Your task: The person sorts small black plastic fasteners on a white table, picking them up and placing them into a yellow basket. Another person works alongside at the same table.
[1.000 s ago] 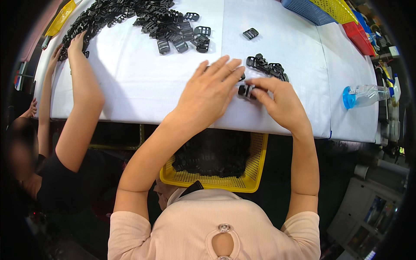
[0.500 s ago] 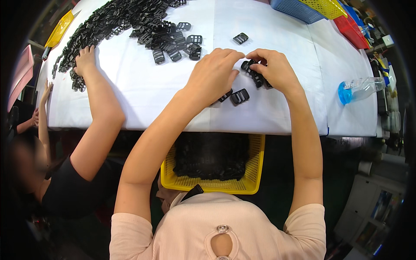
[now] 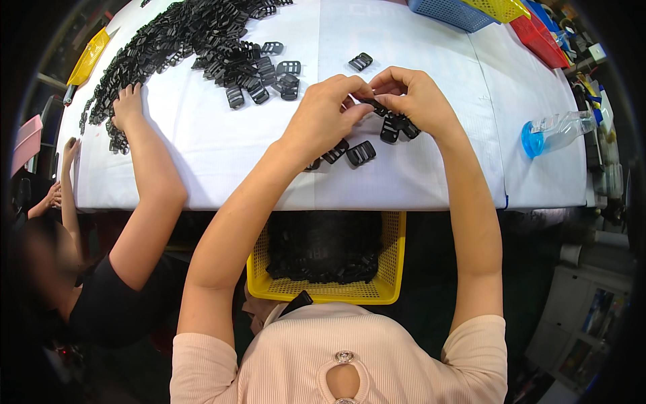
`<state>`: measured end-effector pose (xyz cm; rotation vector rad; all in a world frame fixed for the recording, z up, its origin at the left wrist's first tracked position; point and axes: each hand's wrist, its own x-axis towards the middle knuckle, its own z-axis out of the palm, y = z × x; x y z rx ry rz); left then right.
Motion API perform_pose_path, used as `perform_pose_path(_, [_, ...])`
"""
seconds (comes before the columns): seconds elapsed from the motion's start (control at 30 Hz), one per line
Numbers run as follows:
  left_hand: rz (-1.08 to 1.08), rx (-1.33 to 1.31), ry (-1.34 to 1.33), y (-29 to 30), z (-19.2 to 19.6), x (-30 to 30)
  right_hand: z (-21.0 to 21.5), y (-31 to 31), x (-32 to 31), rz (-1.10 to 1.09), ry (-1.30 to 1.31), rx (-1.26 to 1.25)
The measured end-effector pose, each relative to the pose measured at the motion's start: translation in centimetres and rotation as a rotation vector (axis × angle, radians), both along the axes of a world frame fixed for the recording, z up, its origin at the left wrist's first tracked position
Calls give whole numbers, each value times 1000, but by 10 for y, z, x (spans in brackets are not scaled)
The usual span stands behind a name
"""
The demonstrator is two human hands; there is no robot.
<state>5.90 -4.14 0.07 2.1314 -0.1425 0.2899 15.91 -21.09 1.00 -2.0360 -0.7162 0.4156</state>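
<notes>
Over the white-covered table, my left hand (image 3: 328, 113) and my right hand (image 3: 418, 101) meet with fingertips pinched on a small black plastic buckle (image 3: 377, 106), partly hidden by the fingers. Beneath my right hand lie a few loose buckles (image 3: 390, 129), partly covered by it. Close to my left wrist, slotted black buckles (image 3: 361, 153) rest on the cloth, some hidden behind the wrist. A single buckle (image 3: 361, 61) lies apart, beyond both hands. Farther left, a big heap of the same black buckles (image 3: 195, 40) spreads over the table (image 3: 417, 182).
Below the table edge in front of me, a yellow basket (image 3: 393, 283) holds many black pieces. A clear bottle with a blue cap (image 3: 535, 138) lies at right. Blue (image 3: 454, 15) and red bins (image 3: 538, 42) stand far right. A co-worker's hand (image 3: 128, 106) touches the heap's left side.
My left fingers have closed in and now pinch a buckle together with my right hand. The view has shifted slightly; the co-worker's hand stays at the heap.
</notes>
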Motion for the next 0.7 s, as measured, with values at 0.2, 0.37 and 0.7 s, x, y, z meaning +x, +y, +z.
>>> perform_pose_path(0.2, [110,114,164,20,5,-8,-10,11,10,-108,-482,-53])
perform_pose_path(0.37, [246,384,25,22,-8,-8,-21,9,-18,11,-710,-258])
perform_pose_path(0.7, [31,472,-202,-50,-12,-11,19,-40,-11,266,-498,-386])
